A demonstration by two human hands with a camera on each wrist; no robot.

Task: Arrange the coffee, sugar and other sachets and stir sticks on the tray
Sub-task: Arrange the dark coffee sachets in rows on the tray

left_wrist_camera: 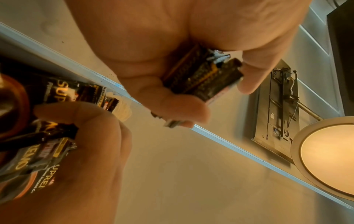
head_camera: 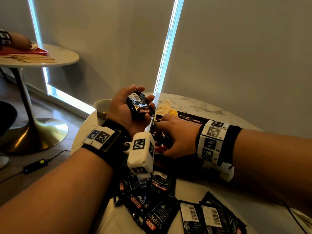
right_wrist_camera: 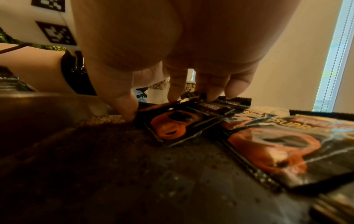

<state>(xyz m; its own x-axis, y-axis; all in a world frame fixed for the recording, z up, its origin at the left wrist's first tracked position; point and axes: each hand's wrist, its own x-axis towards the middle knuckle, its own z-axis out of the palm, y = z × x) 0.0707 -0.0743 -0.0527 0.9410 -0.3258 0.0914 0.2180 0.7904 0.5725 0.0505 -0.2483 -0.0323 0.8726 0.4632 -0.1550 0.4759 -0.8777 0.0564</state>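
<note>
My left hand (head_camera: 145, 107) is raised palm-up over the table and grips a small stack of black Kopiko coffee sachets (head_camera: 137, 101); the left wrist view shows the stack (left_wrist_camera: 203, 75) edge-on between thumb and fingers. My right hand (head_camera: 162, 141) reaches down onto the dark tray (right_wrist_camera: 114, 166). Its thumb and fingertips (right_wrist_camera: 208, 97) pinch the edges of a black-and-orange sachet (right_wrist_camera: 172, 125) lying flat there. Another sachet (right_wrist_camera: 277, 144) lies beside it on the tray. More sachets (head_camera: 185, 117) line the tray's far side. No stir sticks show on this table.
Several loose black sachets (head_camera: 152, 200) lie piled on the marble table (head_camera: 202, 105) near me. A paper cup (head_camera: 101, 107) stands at the far left edge, with pale and yellow sachets (head_camera: 164, 106) behind the tray. On a second table at left, wooden sticks (head_camera: 32, 58) lie beside a red tray.
</note>
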